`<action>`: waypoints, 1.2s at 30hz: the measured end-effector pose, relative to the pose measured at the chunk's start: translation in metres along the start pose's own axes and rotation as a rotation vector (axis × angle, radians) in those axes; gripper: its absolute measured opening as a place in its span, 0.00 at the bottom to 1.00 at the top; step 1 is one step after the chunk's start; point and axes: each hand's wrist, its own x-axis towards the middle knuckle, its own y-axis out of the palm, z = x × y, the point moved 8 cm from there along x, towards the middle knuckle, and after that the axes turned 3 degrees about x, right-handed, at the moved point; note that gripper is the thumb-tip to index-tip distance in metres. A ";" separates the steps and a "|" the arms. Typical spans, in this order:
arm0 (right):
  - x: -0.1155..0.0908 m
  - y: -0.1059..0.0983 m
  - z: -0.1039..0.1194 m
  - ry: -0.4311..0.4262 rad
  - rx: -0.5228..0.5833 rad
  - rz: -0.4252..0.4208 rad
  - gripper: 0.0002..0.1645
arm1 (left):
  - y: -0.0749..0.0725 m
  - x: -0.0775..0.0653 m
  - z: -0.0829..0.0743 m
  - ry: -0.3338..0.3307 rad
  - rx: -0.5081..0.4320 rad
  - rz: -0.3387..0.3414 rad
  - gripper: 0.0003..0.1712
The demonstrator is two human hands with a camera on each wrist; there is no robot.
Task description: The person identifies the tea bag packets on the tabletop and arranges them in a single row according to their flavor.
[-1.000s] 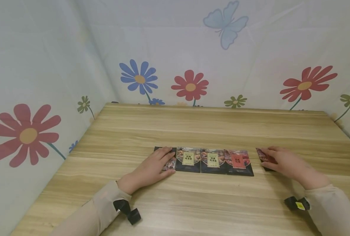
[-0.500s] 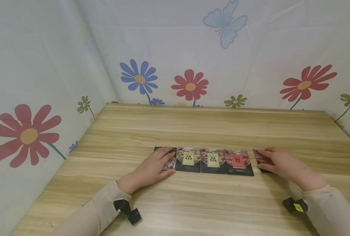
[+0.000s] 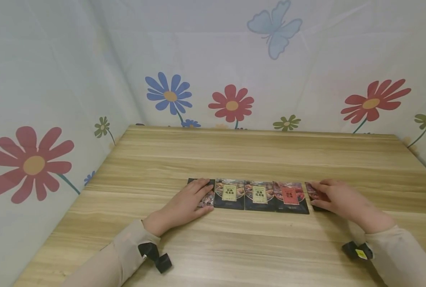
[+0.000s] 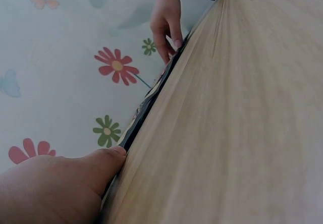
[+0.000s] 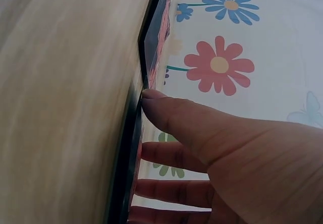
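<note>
Flat dark tea sachets lie in a row on the wooden table. My left hand (image 3: 184, 203) rests over the leftmost sachet (image 3: 207, 199), its fingers spread and hiding much of it. Beside that come two sachets with pale yellow-green labels, a first (image 3: 229, 194) and a second (image 3: 259, 195), then a red-labelled sachet (image 3: 290, 197). At the right end, my right hand (image 3: 349, 203) presses its fingertips on another sachet (image 3: 314, 194), mostly covered, with a slim gap to the red-labelled one. In the right wrist view the thumb (image 5: 156, 98) touches that sachet's edge and the fingers are straight.
The wooden table (image 3: 234, 155) runs back to a white cloth wall (image 3: 198, 48) printed with flowers and a butterfly. Black wrist devices sit on both sleeves, one at the left wrist (image 3: 155, 257) and one at the right wrist (image 3: 358, 251).
My right hand has slid its sachet leftward over the table, narrowing the gap to the red-labelled sachet. The left hand and the other sachets have stayed in place.
</note>
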 end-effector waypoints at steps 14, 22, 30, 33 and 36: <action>-0.001 -0.002 0.009 -0.033 -0.023 -0.008 0.33 | 0.000 0.001 0.000 -0.002 -0.003 0.006 0.38; -0.001 -0.001 0.010 -0.027 -0.020 0.010 0.34 | 0.000 0.001 0.001 -0.007 0.003 0.009 0.39; -0.002 0.000 0.010 -0.034 -0.012 -0.001 0.34 | -0.001 0.001 -0.001 -0.010 0.009 0.003 0.38; -0.002 -0.001 0.010 -0.032 -0.008 0.000 0.35 | -0.002 0.001 -0.001 -0.007 0.017 -0.001 0.39; -0.001 -0.001 0.009 -0.031 -0.007 0.002 0.35 | -0.002 0.000 -0.001 -0.006 0.020 -0.002 0.39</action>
